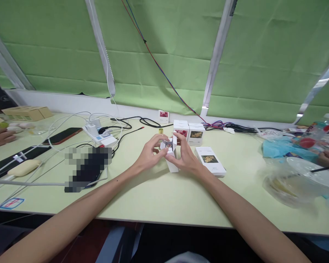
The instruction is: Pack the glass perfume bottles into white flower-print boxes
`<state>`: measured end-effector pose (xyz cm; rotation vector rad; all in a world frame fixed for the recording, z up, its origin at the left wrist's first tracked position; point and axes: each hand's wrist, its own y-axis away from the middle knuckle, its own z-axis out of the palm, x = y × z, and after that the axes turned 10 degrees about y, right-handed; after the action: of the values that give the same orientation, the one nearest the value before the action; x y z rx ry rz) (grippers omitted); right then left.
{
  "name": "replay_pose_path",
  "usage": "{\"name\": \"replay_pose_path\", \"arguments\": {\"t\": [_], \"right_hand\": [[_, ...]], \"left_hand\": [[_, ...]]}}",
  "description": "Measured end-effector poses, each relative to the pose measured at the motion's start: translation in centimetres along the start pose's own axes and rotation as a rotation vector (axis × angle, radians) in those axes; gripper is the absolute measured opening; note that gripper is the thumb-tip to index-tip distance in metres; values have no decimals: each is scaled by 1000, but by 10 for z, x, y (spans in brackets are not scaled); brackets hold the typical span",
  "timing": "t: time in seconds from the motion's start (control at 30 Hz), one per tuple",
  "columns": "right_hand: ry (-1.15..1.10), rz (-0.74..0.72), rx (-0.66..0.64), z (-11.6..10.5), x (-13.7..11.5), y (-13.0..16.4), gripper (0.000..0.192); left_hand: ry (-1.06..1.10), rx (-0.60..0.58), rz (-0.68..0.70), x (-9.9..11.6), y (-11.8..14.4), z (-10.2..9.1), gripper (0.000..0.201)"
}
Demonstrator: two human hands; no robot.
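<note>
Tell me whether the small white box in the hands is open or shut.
Open: the small white box stands upright between the left hand and right hand, its top flap raised.

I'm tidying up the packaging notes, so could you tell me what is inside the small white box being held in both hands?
The small white box has its top flap open between the left hand and right hand. Something small and dark shows at the opening; the fingers and walls hide the rest.
</note>
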<state>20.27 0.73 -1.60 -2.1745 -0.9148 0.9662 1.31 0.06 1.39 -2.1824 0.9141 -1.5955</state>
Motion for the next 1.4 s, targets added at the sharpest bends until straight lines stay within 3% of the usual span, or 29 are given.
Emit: {"name": "replay_pose_path", "arguments": {"t": [0.43,0.87,1.4], "right_hand": [[0,9,-19,-1,-2,0,72],[-13,-13,-10,0,-2,-1,73],[9,-22,-10,2,1,-1,73]], "left_hand": [[64,-37,-24,-2,1,1,46],[50,-56,-70,2,1,2,51],[17,-61,3,0,2,3,45]]}}
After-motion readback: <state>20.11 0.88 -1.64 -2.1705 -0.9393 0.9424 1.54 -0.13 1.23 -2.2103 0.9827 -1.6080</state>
